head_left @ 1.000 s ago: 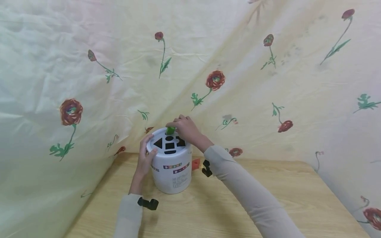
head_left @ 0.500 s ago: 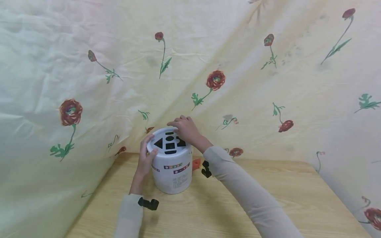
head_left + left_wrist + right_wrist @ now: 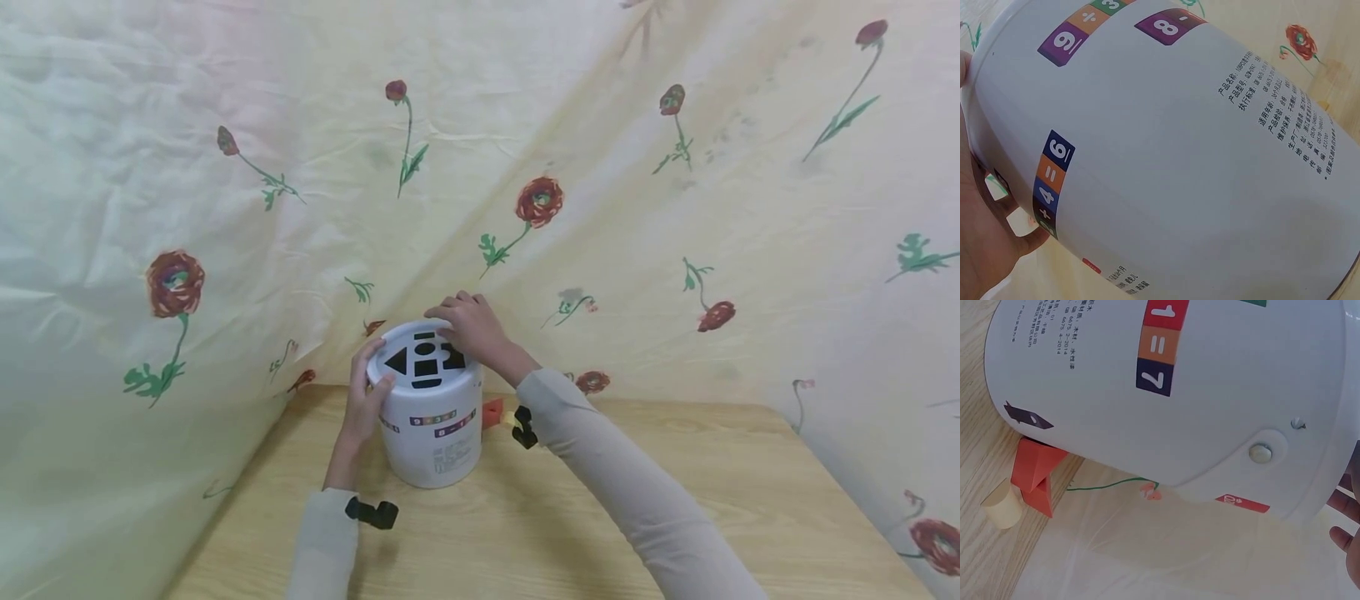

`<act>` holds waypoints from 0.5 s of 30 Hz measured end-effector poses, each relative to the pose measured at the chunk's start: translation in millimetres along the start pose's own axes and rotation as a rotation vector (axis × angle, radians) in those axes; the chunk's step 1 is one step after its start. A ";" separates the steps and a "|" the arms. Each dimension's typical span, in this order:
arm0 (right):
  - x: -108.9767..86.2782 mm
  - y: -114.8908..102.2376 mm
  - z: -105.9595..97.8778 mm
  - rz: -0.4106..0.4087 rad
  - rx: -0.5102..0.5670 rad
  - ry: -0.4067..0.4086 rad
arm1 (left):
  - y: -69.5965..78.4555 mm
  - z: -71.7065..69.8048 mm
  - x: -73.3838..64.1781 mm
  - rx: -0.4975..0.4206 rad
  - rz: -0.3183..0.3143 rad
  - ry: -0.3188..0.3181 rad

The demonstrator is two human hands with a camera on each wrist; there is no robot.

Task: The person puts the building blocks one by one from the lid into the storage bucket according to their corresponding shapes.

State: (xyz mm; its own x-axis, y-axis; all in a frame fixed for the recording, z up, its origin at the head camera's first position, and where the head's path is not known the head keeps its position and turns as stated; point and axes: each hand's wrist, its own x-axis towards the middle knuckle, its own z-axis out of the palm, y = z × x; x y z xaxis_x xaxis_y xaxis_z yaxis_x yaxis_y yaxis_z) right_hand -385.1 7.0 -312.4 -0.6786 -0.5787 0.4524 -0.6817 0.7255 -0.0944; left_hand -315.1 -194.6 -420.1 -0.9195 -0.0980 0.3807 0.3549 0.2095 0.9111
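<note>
A white shape-sorter bucket (image 3: 431, 454) stands upright on the table, its lid (image 3: 390, 367) cut with dark triangle, round, square and slot-like holes. My left hand (image 3: 365, 400) grips the bucket's upper left side, thumb at the near rim and fingers around the far side. In the left wrist view that hand (image 3: 988, 231) lies against the printed wall. Over the right far part of the lid is my right hand (image 3: 472, 329), its fingertips at the rim and nothing visible between them. Only part of this hand (image 3: 1350, 512) shows beside the rim in the right wrist view.
Red blocks (image 3: 1035, 472) and a pale rounded block (image 3: 1002, 505) lie on the table beside the bucket. A wooden tabletop (image 3: 675, 492) extends to the right. Flowered cloth (image 3: 337, 250) hangs close behind and at the left.
The green block that my right hand pinched over the far slot a second ago is out of sight. My right hand stays over the rim; my left keeps its grip on the bucket.
</note>
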 end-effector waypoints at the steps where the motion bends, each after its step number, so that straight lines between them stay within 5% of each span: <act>1: -0.5 0.6 0.0 0.000 0.001 0.000 | -0.2 0.0 0.2 0.002 -0.003 0.002; 15: -14.6 7.1 -3.0 -0.009 0.059 0.006 | -0.8 1.0 0.2 -0.016 0.006 0.007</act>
State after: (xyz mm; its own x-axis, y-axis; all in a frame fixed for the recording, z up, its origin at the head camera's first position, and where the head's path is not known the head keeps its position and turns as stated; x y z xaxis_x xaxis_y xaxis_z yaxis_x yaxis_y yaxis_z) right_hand -379.2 21.7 -317.0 -0.6707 -0.5826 0.4591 -0.7030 0.6968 -0.1427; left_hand -315.7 -193.8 -421.0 -0.9160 -0.1035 0.3875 0.3634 0.1950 0.9110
